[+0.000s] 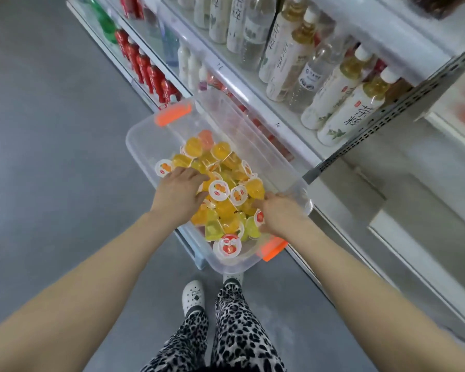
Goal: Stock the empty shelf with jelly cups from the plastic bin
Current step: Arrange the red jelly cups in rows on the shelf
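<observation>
Although it is the goal and not the load, shelving point(255, 103): runs up the right side, its upper boards full of bottles point(330, 87); the lower boards at the right look bare (probably the place to fill, though I cannot be sure).
floor point(51, 170): grey, open to the left of the bin.
plastic bin point(145, 140): clear, with orange handles point(173, 113) at both ends, just beside the shelving and in front of the person's feet.
jelly cups point(226, 210): heaped loose in the near half of the bin, mostly yellow and orange, some lid up, some on their sides.
handling: I judge them light and small, thin stiff plastic under a peel-off lid. The smooth sides may slip, and a lid could lift if pinched at its edge. Best taken round the body, or several scooped between both palms.
left grip point(179, 191): palm down on the left of the heap, fingers spread and bent over the cups, touching them; whether any cup is enclosed I cannot tell.
right grip point(279, 213): low at the heap's right, near the bin wall, fingers dipped among the cups and blurred; half closed at most, its hold unclear.
</observation>
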`<state>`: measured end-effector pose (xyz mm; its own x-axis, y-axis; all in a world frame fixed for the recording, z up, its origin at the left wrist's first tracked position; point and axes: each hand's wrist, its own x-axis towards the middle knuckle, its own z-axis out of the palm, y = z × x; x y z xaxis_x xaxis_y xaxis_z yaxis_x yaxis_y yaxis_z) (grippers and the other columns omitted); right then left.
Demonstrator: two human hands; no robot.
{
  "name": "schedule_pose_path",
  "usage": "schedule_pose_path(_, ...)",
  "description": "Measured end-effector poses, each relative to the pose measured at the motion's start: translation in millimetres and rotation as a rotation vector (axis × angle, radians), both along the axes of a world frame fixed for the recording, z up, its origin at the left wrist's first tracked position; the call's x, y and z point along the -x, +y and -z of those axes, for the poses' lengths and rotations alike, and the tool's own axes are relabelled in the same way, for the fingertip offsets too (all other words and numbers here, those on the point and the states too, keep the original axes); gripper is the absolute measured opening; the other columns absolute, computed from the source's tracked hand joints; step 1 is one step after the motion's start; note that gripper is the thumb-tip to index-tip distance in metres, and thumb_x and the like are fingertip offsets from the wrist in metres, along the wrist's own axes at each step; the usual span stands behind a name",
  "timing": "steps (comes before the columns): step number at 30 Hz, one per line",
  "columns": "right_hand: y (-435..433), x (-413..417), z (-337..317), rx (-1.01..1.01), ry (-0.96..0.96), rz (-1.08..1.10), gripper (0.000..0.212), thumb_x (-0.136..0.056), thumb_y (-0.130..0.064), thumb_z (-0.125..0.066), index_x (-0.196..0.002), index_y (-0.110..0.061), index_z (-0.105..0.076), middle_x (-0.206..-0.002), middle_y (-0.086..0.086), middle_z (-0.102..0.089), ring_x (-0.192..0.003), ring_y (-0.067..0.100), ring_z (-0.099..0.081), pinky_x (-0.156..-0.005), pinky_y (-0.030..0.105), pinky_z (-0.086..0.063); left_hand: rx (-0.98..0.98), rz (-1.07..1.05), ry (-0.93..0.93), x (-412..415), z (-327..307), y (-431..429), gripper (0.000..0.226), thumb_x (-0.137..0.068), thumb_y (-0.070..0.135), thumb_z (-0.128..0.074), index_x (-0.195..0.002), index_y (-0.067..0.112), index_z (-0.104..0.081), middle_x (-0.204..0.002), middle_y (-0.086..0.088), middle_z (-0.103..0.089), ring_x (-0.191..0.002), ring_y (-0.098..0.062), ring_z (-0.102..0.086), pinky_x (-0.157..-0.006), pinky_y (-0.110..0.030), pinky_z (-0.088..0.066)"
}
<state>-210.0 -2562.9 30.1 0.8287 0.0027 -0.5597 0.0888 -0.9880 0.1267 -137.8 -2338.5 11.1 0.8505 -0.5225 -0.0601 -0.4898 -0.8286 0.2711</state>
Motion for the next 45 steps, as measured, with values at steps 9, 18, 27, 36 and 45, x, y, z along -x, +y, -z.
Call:
schedule_pose_path(9, 5, -14, 37, 0.103, 0.062, -0.155, 0.043, -0.090, -0.016, -0.060, -0.131, -0.023, -0.054, -0.129, 0.008, -0.046, -0.106, 0.026, -0.062, -0.066, 0.033, -0.046, -0.051, -0.007, 0.031, -6, 4, 0, 0.042, -0.093, 0.040, -0.057, -0.132, 0.026, -0.056, -0.131, -0.001, -0.057, -0.124, -0.028, -0.047, -0.103, -0.042, -0.039)
schedule_pose_path(18, -32, -11, -32, -0.418, -0.387, 0.230, 0.034, -0.084, -0.039, -0.060, -0.114, -0.025, -0.056, -0.103, 0.005, -0.054, -0.090, 0.028, -0.060, -0.078, 0.034, -0.050, -0.248, 0.444, 0.176, 12, -8, -32, 0.051, -0.091, 0.047, -0.058, -0.139, 0.035, -0.045, -0.135, 0.005, -0.049, -0.122, -0.020, -0.044, -0.095, -0.031, -0.041)
schedule_pose_path(27, -38, 13, -37, -0.509, -0.674, 0.363, 0.035, -0.085, -0.033, -0.064, -0.116, -0.018, -0.057, -0.110, 0.006, -0.059, -0.094, 0.023, -0.059, -0.078, 0.030, -0.047, -0.527, 0.794, 0.428, 35, 20, -70, 0.062, -0.078, 0.013, -0.076, -0.130, 0.036, -0.053, -0.118, -0.002, -0.055, -0.107, -0.028, -0.056, -0.076, -0.038, -0.050)
schedule_pose_path(36, -43, 37, -33, -0.601, -0.708, 0.512, 0.044, -0.080, -0.025, -0.070, -0.119, -0.014, -0.054, -0.108, 0.005, -0.058, -0.100, 0.023, -0.055, -0.080, 0.026, -0.037, -0.381, 0.659, 0.451, 32, 23, -66, 0.059, -0.073, 0.038, -0.072, -0.127, 0.031, -0.048, -0.111, 0.000, -0.057, -0.102, -0.025, -0.057, -0.079, -0.038, -0.052)
schedule_pose_path(45, -41, 63, -59, -0.553, -0.821, 0.539, 0.041, -0.086, -0.030, -0.064, -0.126, -0.024, -0.058, -0.109, 0.003, -0.053, -0.104, 0.021, -0.050, -0.086, 0.026, -0.036, 0.081, 0.370, 0.293, 17, -41, -61, 0.062, -0.085, 0.053, -0.048, -0.143, 0.031, -0.038, -0.133, -0.004, -0.045, -0.113, -0.027, -0.054, -0.096, -0.036, -0.043)
